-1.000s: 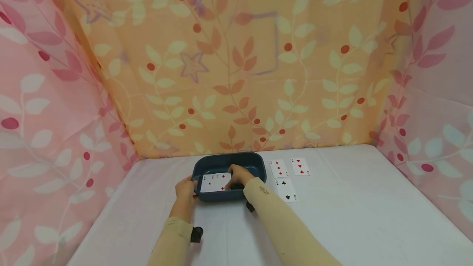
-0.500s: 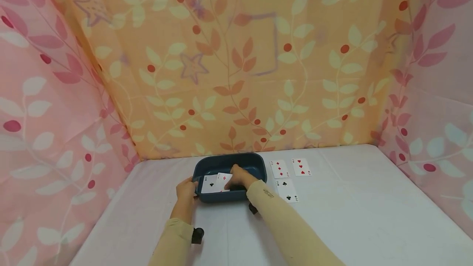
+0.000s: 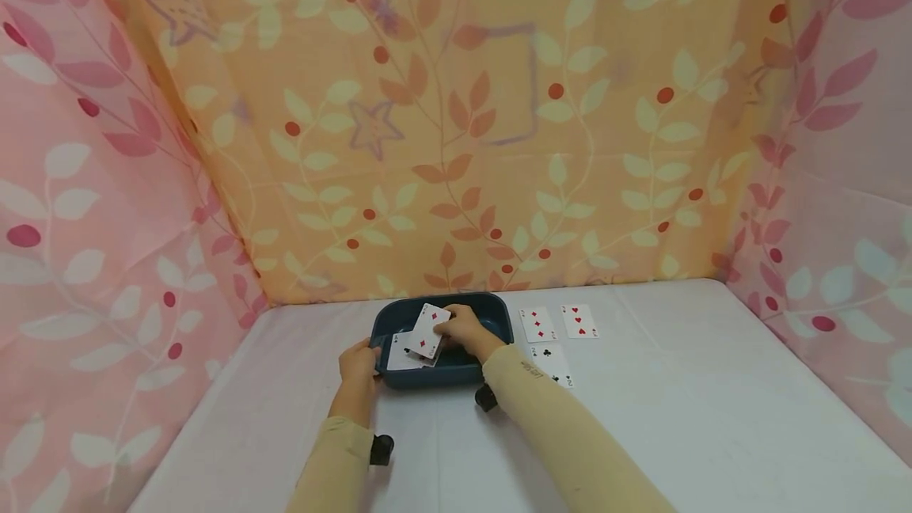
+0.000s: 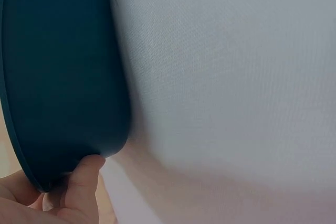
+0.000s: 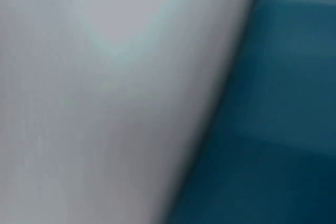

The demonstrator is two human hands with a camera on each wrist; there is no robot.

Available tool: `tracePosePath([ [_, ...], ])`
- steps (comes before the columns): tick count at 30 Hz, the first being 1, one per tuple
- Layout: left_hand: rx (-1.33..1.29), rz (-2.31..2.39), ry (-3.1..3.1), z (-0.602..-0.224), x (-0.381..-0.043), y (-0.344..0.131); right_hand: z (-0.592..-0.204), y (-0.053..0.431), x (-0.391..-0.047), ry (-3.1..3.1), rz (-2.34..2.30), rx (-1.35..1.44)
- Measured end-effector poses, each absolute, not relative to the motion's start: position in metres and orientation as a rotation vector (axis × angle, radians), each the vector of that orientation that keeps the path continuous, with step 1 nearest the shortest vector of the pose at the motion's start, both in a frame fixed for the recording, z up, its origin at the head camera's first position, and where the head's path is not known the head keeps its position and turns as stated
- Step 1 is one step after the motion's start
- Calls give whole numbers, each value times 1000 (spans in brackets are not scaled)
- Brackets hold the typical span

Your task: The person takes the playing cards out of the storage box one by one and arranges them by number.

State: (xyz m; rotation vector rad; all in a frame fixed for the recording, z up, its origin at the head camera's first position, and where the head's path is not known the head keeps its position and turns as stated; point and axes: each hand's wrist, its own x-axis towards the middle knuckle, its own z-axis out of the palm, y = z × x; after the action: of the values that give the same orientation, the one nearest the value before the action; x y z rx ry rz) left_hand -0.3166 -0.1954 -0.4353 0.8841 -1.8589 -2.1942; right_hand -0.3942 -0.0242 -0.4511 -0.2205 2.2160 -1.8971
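My left hand [image 3: 356, 366] grips the left end of a dark blue tray [image 3: 435, 378]. In the left wrist view its fingers [image 4: 84, 182] pinch the tray's corner below the rim. Over the tray's inside, my right hand [image 3: 463, 329] pinches a playing card with red diamonds [image 3: 427, 329], tilted face up. Beneath that card lies a white card with black clubs [image 3: 401, 353] on the tray floor, partly covered. The blurred right wrist view shows only the tray's side [image 5: 283, 103] and white cloth, not the hand.
Right of the tray lie a three of diamonds [image 3: 537, 324], a three of hearts [image 3: 580, 321] and a two of clubs [image 3: 547, 353], partly behind the right sleeve. White cloth [image 3: 677, 402] covers the table. Patterned curtains [image 3: 442, 141] stand behind and at both sides.
My right hand has lifted the diamonds card up from the tray floor and tilted it, showing more of the clubs card below. The left hand stays on the tray.
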Motion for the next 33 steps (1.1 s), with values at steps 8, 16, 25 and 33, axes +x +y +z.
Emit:
tracePosePath([
  [8,834,-2245,-1835,-440,-321,-198,-445,-19,-393,2178,-2136,-91],
  [16,852,-2221,-1821,-438,-321,-194,-430,13,-389,2224,-2182,-64],
  [25,862,-2209,-1885,-433,-325,-191,-414,63,-376,2195,-2073,30],
  [33,831,-2266,-1917,-431,-318,-195,-414,90,-360,2108,-2129,63],
])
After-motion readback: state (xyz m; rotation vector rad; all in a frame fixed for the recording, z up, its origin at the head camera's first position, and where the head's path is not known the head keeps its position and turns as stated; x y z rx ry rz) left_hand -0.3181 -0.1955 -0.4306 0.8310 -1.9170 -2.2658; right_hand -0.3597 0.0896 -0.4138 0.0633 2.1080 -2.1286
